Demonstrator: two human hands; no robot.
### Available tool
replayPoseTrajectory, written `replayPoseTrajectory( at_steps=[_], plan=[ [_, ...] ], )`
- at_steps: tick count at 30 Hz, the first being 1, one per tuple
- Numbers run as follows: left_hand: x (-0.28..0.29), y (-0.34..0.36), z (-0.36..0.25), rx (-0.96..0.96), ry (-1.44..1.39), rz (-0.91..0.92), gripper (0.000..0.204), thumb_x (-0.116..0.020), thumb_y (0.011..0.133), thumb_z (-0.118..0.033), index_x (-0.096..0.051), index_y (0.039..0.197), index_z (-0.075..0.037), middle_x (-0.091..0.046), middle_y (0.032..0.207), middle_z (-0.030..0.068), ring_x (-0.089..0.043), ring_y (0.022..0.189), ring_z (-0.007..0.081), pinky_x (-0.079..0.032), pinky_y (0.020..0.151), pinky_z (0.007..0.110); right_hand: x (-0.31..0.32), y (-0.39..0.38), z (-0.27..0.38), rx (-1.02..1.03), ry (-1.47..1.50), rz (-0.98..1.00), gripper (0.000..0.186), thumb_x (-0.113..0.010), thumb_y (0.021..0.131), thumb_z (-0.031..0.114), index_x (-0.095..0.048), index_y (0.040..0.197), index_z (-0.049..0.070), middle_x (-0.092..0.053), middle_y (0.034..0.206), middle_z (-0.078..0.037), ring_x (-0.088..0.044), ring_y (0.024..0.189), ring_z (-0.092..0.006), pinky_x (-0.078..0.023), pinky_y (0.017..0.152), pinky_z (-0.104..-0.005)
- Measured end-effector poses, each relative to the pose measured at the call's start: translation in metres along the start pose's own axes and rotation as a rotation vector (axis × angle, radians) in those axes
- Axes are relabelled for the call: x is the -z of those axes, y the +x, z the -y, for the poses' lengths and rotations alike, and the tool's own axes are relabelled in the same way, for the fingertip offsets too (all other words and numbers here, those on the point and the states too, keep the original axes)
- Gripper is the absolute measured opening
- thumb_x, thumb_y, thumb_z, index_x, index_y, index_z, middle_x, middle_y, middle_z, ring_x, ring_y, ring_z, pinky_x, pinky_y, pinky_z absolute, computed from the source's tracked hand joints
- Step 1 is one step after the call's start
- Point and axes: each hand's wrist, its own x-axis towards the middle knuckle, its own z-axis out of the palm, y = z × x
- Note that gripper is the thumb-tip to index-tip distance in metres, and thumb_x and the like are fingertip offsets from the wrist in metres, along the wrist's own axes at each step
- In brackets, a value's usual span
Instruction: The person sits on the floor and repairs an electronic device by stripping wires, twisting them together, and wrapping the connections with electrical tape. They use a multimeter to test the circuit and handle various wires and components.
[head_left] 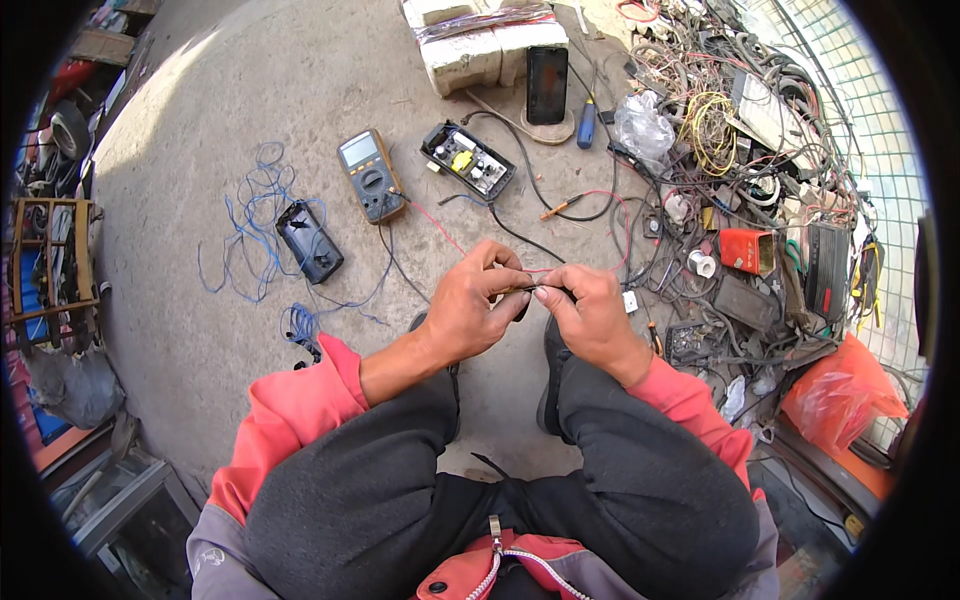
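Observation:
My left hand [470,305] and my right hand [592,308] meet above the floor between my knees, both with fingers pinched together. Between their fingertips is a thin black wire [535,288], mostly covered by the fingers. Just beyond them, a black cable [525,240] runs from an opened black case with a circuit board [468,162] toward my right hand. A multimeter [372,178] lies left of that case. Its red lead [437,222] passes behind my hands, and its dark lead [400,272] runs down beside my left hand.
An empty black case half [310,243] lies among tangled blue wire [250,225] on the left. A phone [547,85] leans against a foam box [455,62], with a blue-handled screwdriver [586,125] nearby. Piled cables and scrap [720,130] fill the right, beside an orange bag [845,390].

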Motion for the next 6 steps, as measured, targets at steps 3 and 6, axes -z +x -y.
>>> replayPoseTrajectory(
  at_steps=[3,6],
  plan=[
    [0.0014,0.0000,0.0017,0.028,-0.082,0.013,0.013,-0.071,0.083,-0.001,-0.071,0.096,0.000,-0.062,0.100,0.0094,-0.061,0.085,0.0186,-0.048,0.071,0.030,0.0005,0.0007,0.0003,-0.008,0.007,-0.006,0.011,-0.069,0.084,0.007,-0.066,0.088,-0.003,-0.067,0.079,-0.018,-0.066,0.071,-0.0358,-0.050,0.062,-0.0400],
    [0.0031,-0.0011,0.0034,0.092,-0.104,0.049,0.013,-0.069,0.086,-0.004,-0.072,0.097,0.000,-0.065,0.100,0.0101,-0.060,0.092,0.0206,-0.047,0.078,0.031,-0.0013,0.0007,-0.0016,0.003,0.028,-0.024,0.011,-0.069,0.084,0.007,-0.066,0.088,-0.003,-0.066,0.078,-0.018,-0.066,0.071,-0.0354,-0.050,0.062,-0.0399]
  ],
)
